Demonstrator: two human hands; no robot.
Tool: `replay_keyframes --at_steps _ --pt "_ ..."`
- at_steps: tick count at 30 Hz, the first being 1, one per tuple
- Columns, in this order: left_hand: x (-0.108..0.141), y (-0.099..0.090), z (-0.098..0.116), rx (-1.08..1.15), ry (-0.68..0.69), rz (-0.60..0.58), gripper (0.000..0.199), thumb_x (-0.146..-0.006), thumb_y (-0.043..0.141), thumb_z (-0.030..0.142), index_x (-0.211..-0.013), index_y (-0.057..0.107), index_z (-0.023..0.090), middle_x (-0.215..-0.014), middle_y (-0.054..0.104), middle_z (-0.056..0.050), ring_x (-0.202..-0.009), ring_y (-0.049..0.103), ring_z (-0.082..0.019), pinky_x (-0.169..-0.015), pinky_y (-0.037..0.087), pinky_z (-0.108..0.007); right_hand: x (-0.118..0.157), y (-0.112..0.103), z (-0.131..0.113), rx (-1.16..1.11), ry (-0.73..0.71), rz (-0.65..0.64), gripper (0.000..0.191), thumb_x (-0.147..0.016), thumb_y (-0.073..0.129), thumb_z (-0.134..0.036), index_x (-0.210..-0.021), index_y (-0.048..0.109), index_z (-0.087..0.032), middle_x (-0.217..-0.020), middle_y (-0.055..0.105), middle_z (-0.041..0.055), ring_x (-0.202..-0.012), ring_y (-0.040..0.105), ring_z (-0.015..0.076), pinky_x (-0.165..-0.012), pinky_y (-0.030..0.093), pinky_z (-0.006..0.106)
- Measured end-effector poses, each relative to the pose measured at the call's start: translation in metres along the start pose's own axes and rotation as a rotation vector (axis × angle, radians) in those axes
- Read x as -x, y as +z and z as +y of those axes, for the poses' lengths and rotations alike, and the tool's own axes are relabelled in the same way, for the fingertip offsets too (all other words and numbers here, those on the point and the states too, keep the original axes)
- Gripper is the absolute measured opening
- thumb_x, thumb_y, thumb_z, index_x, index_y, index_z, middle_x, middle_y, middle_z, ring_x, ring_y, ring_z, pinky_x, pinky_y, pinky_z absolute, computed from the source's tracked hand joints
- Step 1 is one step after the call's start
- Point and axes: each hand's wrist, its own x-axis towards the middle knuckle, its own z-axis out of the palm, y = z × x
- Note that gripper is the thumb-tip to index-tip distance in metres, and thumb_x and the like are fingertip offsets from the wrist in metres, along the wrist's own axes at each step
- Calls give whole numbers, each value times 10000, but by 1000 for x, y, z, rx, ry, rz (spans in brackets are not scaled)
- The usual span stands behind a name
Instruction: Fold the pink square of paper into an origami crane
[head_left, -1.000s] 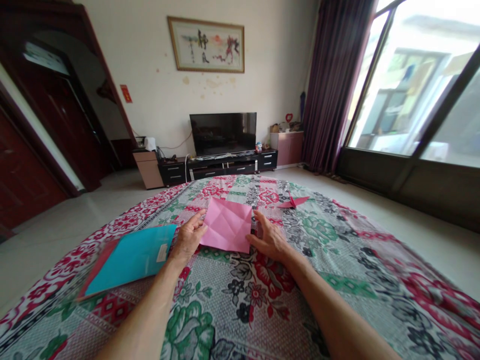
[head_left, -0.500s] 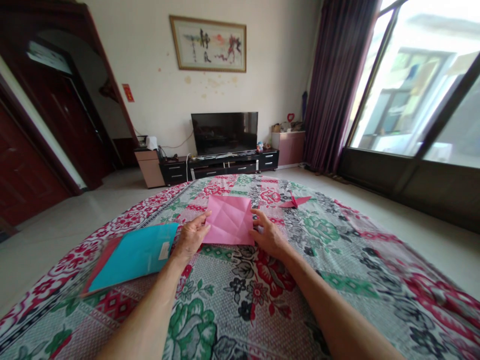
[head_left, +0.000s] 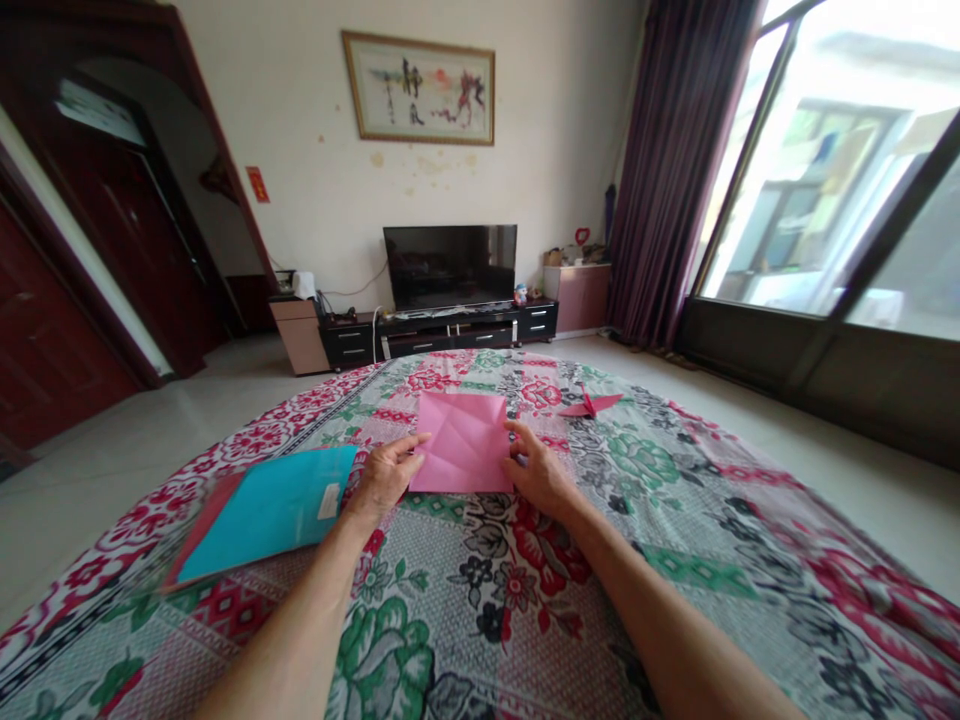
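Observation:
A square sheet of pink paper (head_left: 461,443) with several crease lines lies between my hands over the patterned tablecloth. My left hand (head_left: 386,475) grips its left edge, thumb and fingers closed on the paper. On the opposite side my right hand (head_left: 538,468) holds the right edge in the same way. Beyond my right hand rests a folded pink paper crane (head_left: 589,404). To the left of my left hand lies a pack of coloured paper (head_left: 274,512), blue on top with red showing at its side, in a clear wrapper.
A floral cloth covers the round table (head_left: 450,620). Past its far edge stand a low black TV cabinet (head_left: 442,335) and a television (head_left: 450,266). A purple curtain (head_left: 660,170) and large window are at the right, dark red doors at the left.
The pink paper has shifted slightly to the right, and my hands have moved with it. The crane and the paper pack have stayed in place.

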Motion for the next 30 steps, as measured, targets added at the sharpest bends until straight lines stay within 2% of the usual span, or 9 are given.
replay_keyframes --at_steps 4,10,15,21,30 --pt "-1 0 -2 22 -17 2 438 -626 581 295 -1025 679 143 -495 513 52 -448 343 -90 -454 246 -209 1 -1 -3 5 -6 -6 454 -719 470 -167 -1173 455 -170 -693 612 -16 -595 521 126 -603 404 230" --pt "-1 -1 -2 -18 -31 12 460 -645 580 299 -1055 664 106 -432 431 68 -417 269 -81 -431 199 -217 2 -4 -7 29 1 -25 336 -723 487 -194 -1056 519 -166 -734 620 1 -618 536 127 -616 408 232" --pt "-1 -1 -2 -37 -6 14 444 -657 579 290 -1056 665 114 -426 467 64 -406 309 -89 -429 217 -218 2 -4 -6 28 6 -21 267 -731 486 -183 -991 550 -173 -773 634 16 -664 565 133 -649 421 236" --pt "-2 -2 -3 -57 23 2 391 -660 582 270 -1012 690 140 -506 589 29 -448 423 -116 -465 298 -223 0 -2 -2 36 50 -8 282 -719 491 -157 -989 563 -187 -792 653 16 -695 587 142 -663 430 243" --pt "-2 -3 -4 -25 12 2 403 -671 578 261 -1047 677 153 -587 647 19 -517 508 -134 -480 331 -218 0 -2 -3 45 53 -7 285 -717 486 -167 -988 573 -184 -769 664 11 -662 582 142 -632 421 242"
